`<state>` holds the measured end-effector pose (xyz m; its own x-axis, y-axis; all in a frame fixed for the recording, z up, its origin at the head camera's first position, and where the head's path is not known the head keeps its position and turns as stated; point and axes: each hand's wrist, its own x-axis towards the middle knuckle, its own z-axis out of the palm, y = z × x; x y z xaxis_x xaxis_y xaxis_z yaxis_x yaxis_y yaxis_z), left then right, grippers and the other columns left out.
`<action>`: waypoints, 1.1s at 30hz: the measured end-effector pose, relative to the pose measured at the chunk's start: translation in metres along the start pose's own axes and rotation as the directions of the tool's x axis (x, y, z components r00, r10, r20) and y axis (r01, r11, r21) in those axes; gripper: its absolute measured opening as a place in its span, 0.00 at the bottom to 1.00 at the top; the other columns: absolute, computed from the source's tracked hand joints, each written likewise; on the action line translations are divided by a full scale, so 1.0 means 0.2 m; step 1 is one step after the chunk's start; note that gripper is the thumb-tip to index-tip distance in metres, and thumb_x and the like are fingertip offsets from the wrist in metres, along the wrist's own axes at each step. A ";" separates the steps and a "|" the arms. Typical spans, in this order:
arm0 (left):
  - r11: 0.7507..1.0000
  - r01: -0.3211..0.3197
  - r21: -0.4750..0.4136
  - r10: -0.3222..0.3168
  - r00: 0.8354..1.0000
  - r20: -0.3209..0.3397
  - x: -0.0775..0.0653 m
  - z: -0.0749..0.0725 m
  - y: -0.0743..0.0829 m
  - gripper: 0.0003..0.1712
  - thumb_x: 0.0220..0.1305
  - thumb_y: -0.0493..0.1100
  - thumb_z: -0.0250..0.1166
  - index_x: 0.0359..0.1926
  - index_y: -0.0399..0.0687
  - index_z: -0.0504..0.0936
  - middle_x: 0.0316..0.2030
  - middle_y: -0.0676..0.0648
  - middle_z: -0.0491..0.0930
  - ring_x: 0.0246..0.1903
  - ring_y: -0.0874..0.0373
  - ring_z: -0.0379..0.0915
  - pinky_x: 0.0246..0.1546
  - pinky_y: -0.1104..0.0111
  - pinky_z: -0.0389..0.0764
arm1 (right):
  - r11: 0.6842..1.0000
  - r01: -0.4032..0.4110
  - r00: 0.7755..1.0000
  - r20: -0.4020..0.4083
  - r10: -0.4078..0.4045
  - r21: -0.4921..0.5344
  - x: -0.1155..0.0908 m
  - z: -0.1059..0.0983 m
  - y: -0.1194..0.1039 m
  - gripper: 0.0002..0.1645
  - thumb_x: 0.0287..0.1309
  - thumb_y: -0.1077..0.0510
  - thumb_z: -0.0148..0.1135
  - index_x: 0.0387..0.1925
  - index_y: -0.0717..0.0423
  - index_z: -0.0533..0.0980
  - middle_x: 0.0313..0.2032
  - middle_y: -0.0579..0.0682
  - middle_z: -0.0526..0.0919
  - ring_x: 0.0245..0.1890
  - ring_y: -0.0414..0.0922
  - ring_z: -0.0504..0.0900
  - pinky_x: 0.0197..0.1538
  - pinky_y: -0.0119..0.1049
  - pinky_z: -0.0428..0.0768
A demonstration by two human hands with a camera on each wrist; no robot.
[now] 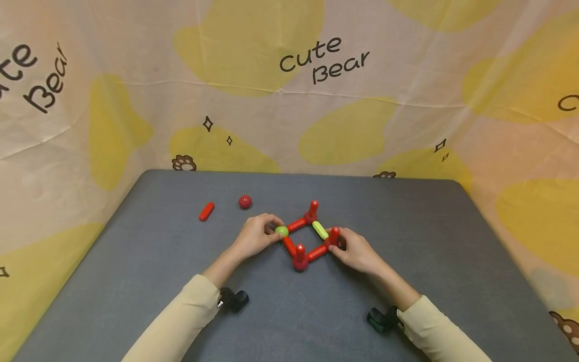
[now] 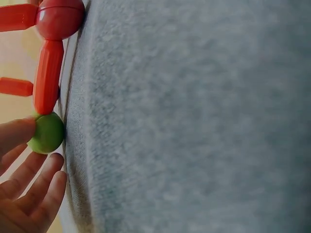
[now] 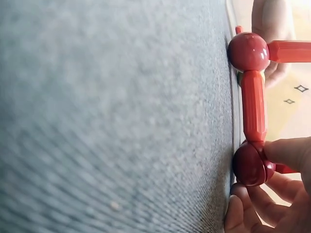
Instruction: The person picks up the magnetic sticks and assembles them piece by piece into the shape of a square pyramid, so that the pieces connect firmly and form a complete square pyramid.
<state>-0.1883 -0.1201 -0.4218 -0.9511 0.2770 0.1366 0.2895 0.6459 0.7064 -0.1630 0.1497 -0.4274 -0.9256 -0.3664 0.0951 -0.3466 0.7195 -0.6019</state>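
Note:
A square frame of rods and balls lies on the grey table, joined at its corners. My left hand (image 1: 259,235) pinches the green ball (image 1: 282,232) at its left corner between thumb and fingers. At the right corner my right hand (image 1: 357,250) grips a dark red ball (image 3: 250,164), partly hidden by the fingers. Three sides are red rods (image 1: 317,252); the far right side is a yellow-green rod (image 1: 320,230). Upright red rods (image 1: 300,252) stand on the near ball (image 1: 300,264), the far ball (image 1: 310,218) and the right one.
A loose red rod (image 1: 206,211) and a loose red ball (image 1: 245,202) lie on the table (image 1: 181,191) to the left of the frame. Behind the table hangs a patterned cloth (image 1: 253,130). A dark wrist camera (image 1: 234,300) is on each forearm.

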 end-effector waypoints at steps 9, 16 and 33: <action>1.000 0.001 -0.006 -0.001 0.999 0.045 -0.06 -0.01 0.02 0.11 0.47 0.42 0.72 0.35 0.51 0.83 0.32 0.52 0.80 0.26 0.64 0.76 0.26 0.71 0.75 | 1.000 0.015 1.000 -0.025 -0.014 0.012 0.03 -0.01 0.02 0.18 0.51 0.63 0.62 0.47 0.57 0.77 0.34 0.51 0.78 0.32 0.44 0.74 0.36 0.36 0.72; 1.000 -0.004 0.014 0.003 0.997 0.077 -0.08 -0.01 0.02 0.11 0.47 0.42 0.72 0.35 0.52 0.82 0.32 0.53 0.80 0.27 0.64 0.76 0.26 0.72 0.75 | 1.000 0.014 0.999 -0.029 -0.013 0.024 0.05 -0.02 0.01 0.16 0.52 0.63 0.61 0.46 0.55 0.78 0.34 0.50 0.79 0.33 0.45 0.76 0.37 0.37 0.73; 0.997 -0.072 -0.022 0.075 0.984 0.163 -0.06 -0.07 0.00 0.13 0.48 0.39 0.71 0.38 0.46 0.82 0.37 0.49 0.81 0.32 0.61 0.79 0.30 0.72 0.77 | 0.999 0.018 1.000 -0.021 -0.017 0.027 0.06 -0.01 0.03 0.17 0.53 0.64 0.60 0.47 0.57 0.77 0.37 0.52 0.80 0.35 0.45 0.78 0.41 0.41 0.75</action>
<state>-0.1785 -0.1332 -0.4138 -0.8965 0.4368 0.0741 0.3552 0.6086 0.7096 -0.1769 0.1508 -0.4278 -0.9225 -0.3663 0.1216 -0.3585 0.6964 -0.6217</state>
